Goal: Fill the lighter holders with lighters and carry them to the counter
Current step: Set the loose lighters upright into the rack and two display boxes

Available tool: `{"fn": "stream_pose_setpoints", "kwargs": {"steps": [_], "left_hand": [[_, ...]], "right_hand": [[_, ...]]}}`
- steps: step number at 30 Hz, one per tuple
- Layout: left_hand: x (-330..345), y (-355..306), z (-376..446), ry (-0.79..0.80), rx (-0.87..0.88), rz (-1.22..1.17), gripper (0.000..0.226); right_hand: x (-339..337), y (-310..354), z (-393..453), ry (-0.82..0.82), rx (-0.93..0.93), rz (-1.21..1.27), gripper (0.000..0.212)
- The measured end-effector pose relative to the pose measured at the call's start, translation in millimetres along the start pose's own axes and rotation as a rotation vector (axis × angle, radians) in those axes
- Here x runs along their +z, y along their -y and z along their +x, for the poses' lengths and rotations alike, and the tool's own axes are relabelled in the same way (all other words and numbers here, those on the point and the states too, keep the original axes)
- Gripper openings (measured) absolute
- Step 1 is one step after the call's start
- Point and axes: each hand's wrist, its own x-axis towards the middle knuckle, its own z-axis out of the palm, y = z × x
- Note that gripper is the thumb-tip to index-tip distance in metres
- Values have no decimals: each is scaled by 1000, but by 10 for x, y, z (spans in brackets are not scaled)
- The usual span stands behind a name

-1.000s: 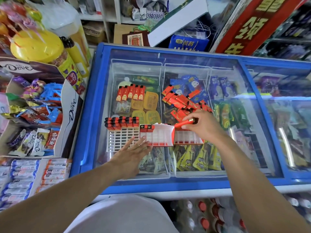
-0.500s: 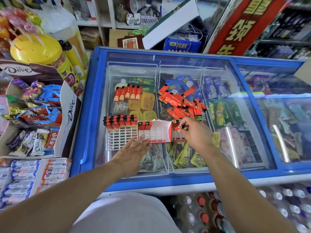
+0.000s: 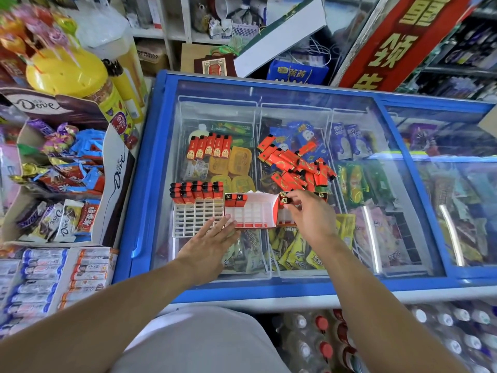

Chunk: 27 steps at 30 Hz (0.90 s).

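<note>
Three lighter holders stand side by side on the freezer's glass lid (image 3: 295,98). The left white holder (image 3: 197,220) carries a back row of red lighters. The middle holder (image 3: 252,215) has two lighters at its back left. My right hand (image 3: 309,215) pinches a red lighter (image 3: 285,200) upright over the back of the right holder (image 3: 285,220), which it mostly hides. My left hand (image 3: 208,247) rests flat with straight fingers against the front of the left and middle holders. A loose pile of red lighters (image 3: 295,165) lies behind, and a neat row of lighters (image 3: 209,147) lies further left.
A Dove chocolate display box (image 3: 67,168) and yellow jars (image 3: 72,74) stand left of the freezer. Boxes of tubes (image 3: 53,278) lie at the lower left. Bottles (image 3: 336,343) are stacked below the freezer front. A red sign (image 3: 390,41) leans at the back right.
My right hand took a lighter from the pile and brought it down and left to the right holder's back row. My left hand stayed against the holders.
</note>
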Motion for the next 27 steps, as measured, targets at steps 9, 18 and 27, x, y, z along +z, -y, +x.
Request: {"fn": "stream_pose_setpoints", "kwargs": {"steps": [9, 18, 27], "left_hand": [[42, 14, 3, -49, 20, -44, 83], [130, 129, -67, -336, -58, -280, 65], [262, 314, -168, -161, -264, -393, 81]], "right_hand": [[-64, 10, 24, 4, -28, -6, 11], [-240, -12, 893, 152, 197, 37, 18], [0, 19, 1251, 387, 289, -394, 25]]}}
